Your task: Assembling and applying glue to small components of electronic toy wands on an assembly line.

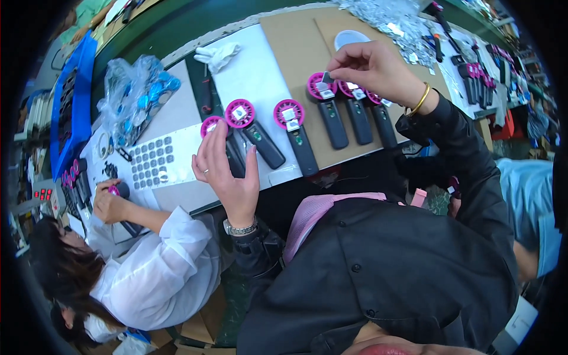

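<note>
My right hand (pixel 371 70) hovers over the pink round head of a handheld fan (pixel 333 125). Between its thumb and fingertips it pinches a small dark square piece (pixel 328 77). Two more fans (pixel 359 122) with black handles lie just right of that one, their heads partly under my hand. My left hand (pixel 225 168), fingers spread, is over a fan (pixel 235 155) at the left of the row and partly hides it. Beside it lie another fan (pixel 266 145) and, farther right, a fan (pixel 304 152); white squares sit on their pink heads.
A white sheet of grey square pads (pixel 152 163) lies at left, near a co-worker's hand (pixel 110 204). Behind are a plastic bag of blue pieces (pixel 139 94), a white glove (pixel 218 56) and a screwdriver (pixel 206 94). Silvery pieces (pixel 390 23) are heaped at the far right.
</note>
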Tool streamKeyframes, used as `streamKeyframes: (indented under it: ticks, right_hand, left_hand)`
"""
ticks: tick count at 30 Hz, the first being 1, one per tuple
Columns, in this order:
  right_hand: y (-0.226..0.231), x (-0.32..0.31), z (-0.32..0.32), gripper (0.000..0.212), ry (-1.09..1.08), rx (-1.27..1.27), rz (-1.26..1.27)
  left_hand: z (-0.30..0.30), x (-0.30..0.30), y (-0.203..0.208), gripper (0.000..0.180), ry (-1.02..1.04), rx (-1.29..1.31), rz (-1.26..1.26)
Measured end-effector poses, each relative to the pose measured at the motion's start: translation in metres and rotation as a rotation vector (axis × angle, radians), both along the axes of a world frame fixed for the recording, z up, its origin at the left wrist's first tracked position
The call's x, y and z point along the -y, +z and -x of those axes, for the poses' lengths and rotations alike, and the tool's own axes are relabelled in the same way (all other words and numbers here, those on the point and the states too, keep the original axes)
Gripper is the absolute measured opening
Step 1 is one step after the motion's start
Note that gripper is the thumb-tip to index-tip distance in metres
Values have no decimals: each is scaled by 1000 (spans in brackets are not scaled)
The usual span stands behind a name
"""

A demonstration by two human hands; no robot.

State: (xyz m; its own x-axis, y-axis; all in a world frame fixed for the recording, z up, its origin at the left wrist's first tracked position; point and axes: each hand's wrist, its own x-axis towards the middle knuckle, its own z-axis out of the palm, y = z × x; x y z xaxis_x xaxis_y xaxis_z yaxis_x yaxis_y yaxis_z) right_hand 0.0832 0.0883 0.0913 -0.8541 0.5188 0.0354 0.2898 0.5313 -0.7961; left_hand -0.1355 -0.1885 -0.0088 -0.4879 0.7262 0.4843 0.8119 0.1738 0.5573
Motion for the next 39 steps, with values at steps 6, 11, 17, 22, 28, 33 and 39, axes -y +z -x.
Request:
streamKeyframes:
  ticks: [6, 11, 17, 22, 28, 33, 39]
  right_hand:
    - [1, -36, -97, 18, -343, 1, -33]
    - [-41, -77, -177, 18, -598, 53, -96]
    - [-95, -109, -219, 17, -665, 152, -116]
    - [-120, -129, -227, 13, -674, 39, -28]
    - [-119, -129, -237, 17, -727, 78, -225]
    - [-105, -148, -243, 29, -925, 37, -488]
    - [-122, -213, -250, 47, -1163, 102, -599]
  left_hand:
    - [-19, -13, 6, 48, -79, -16, -97]
    - [-30, -21, 8, 21, -90, 20, -165]
    - [-60, -52, 29, 10, -138, 13, -224]
    - [-89, -80, 29, 12, -165, 66, -218]
    - [-121, -117, 38, 16, -243, 22, -144]
    - [-143, -140, 41, 28, -347, 3, -53]
    - [-157, -155, 44, 57, -376, -35, 105]
